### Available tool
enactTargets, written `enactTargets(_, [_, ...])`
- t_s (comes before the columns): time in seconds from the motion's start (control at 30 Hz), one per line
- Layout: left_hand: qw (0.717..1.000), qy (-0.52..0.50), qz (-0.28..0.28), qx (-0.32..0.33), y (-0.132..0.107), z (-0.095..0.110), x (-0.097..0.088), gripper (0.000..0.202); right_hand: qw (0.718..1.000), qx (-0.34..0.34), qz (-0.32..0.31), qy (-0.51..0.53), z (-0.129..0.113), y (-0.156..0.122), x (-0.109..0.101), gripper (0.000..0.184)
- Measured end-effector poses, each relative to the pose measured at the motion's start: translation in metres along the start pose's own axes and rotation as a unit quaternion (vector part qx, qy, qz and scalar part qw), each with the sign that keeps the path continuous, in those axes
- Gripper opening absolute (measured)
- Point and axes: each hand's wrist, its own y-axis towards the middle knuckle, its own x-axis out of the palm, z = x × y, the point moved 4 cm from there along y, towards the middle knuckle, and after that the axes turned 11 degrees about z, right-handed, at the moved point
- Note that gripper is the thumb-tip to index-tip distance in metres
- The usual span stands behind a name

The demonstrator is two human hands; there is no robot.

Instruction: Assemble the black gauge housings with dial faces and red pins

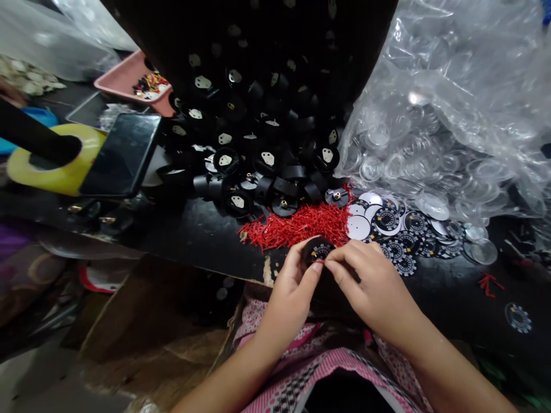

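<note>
My left hand [293, 281] is closed round a small round black gauge [319, 250] with a printed dial on its face, held just over the table's front edge. At the dial's lower edge shows a bit of red, a needle pointer [321, 261], pinched by the fingertips of my right hand [372, 275]. My left thumb touches the same spot, so part of the pointer is hidden. Just behind the gauge lies a heap of loose red pointers [301, 225]. To the right of it, printed dial discs [394, 246] are spread in a pile, some showing plain white backs.
Black round housings [267, 166] pile up at the back. A plastic bag [430, 132] of clear round covers stands at the back right. On the left are a phone [123, 155], a yellow tape roll [30, 172] and a pink tray [116, 80]. Several red pointers [488, 283] lie far right.
</note>
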Motion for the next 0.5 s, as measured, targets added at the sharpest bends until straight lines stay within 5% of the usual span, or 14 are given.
enactTargets(0.23, [0.999, 0.016, -0.009, 0.026, -0.005, 0.01, 0.0, 0.023, 0.998, 0.054, -0.01, 0.005, 0.0, -0.001, -0.004, 0.014])
enactTargets(0.5, [0.992, 0.057, 0.049, 0.104, -0.011, 0.013, -0.004, 0.017, 0.997, 0.068, 0.009, 0.028, -0.006, -0.008, 0.0, 0.018])
